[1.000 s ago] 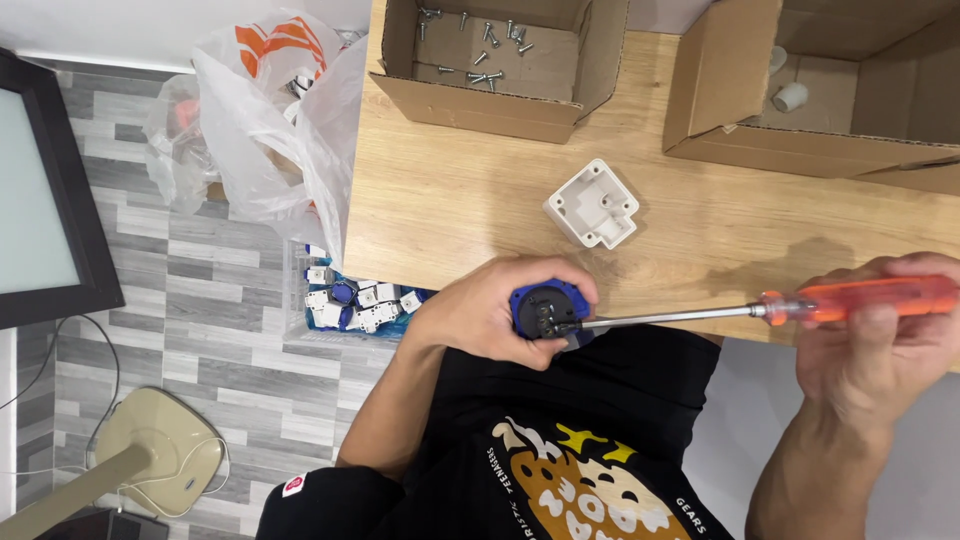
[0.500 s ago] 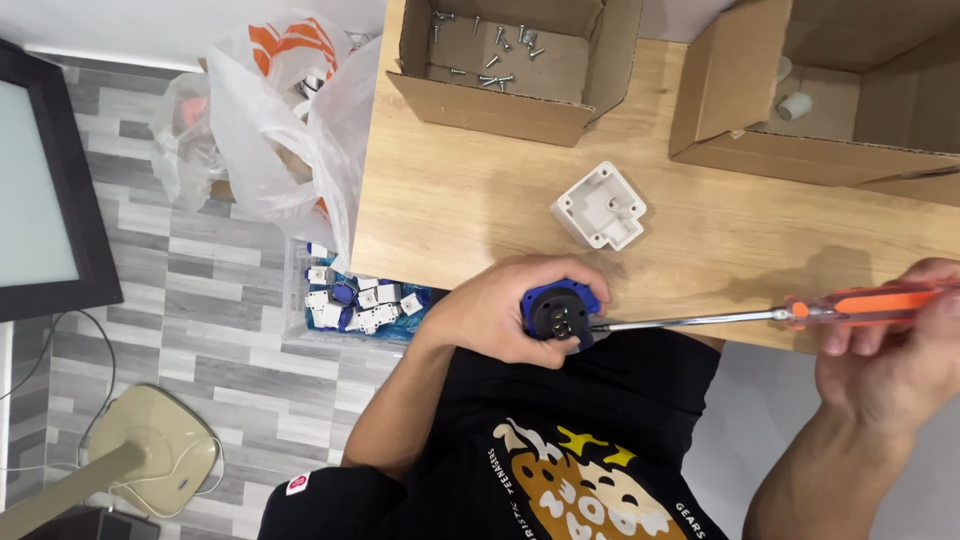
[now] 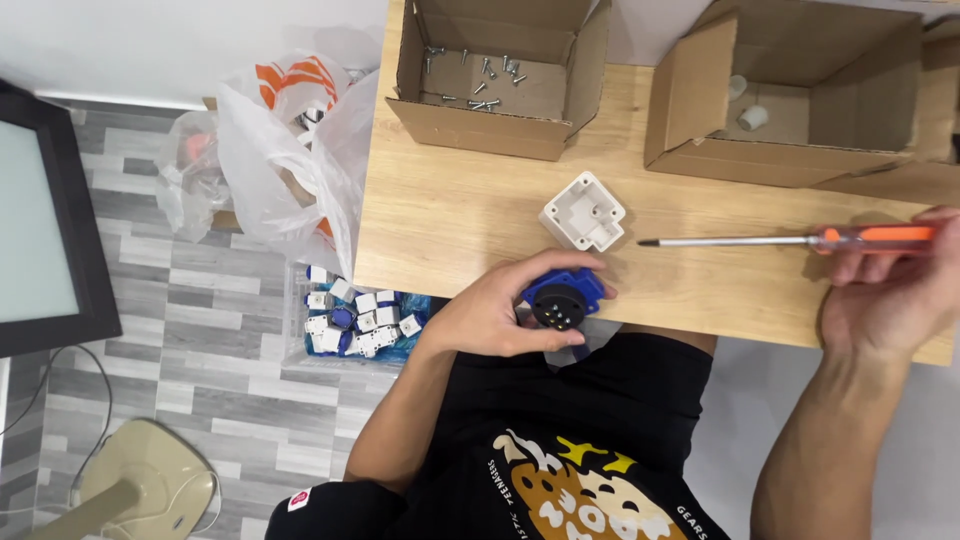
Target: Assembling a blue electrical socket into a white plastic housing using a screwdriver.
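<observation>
A: Where is the blue plug (image 3: 562, 300)?
B: At the table's near edge (image 3: 700, 325), left hand (image 3: 500, 315) curled around it.
A: The right hand (image 3: 890, 290)?
B: Fingers closed on the screwdriver (image 3: 790, 240), tip over bare tabletop beside the white cover (image 3: 583, 211).

Far on counter (image 3: 450, 220): open cardboard box (image 3: 495, 70) with loose screws (image 3: 480, 72), second cardboard box (image 3: 800, 100) right. White plastic housing (image 3: 583, 211) mid-counter. Left on floor: plastic bags (image 3: 270, 160), bin of small parts (image 3: 355, 315), framed panel (image 3: 40, 210).
</observation>
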